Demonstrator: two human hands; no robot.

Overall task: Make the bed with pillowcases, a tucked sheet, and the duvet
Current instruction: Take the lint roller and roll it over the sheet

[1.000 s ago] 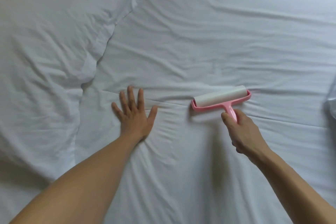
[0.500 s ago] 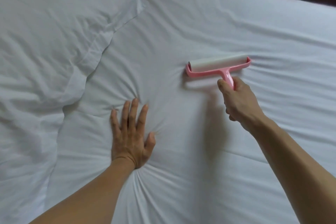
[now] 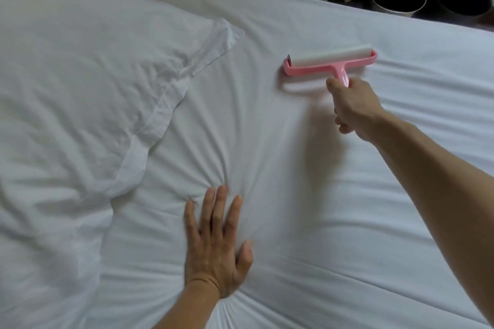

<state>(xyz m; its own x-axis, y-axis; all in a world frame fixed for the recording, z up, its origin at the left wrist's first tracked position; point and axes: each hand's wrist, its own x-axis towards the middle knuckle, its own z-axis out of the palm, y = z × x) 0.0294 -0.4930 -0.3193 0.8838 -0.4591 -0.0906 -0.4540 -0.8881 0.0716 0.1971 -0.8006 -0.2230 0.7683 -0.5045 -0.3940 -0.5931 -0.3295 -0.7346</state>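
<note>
Firmly press the left hand (image 3: 216,248), fingers straight and spread, flat on the sheet (image 3: 347,222) stretched out beneath it, and, with the right hand (image 3: 352,107) curled round the pink handle of the lint roller (image 3: 331,58), roll in long overlapping strokes.

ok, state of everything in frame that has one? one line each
sheet: spread over the bed, creased
pillow: cased, rumpled, lying at the left
roller: roll down on the sheet
left hand: flat, fingers spread, pressing the sheet; creases fan out from it
right hand: gripping the roller handle
bins: two, upright, open-topped, beyond the bed
</note>
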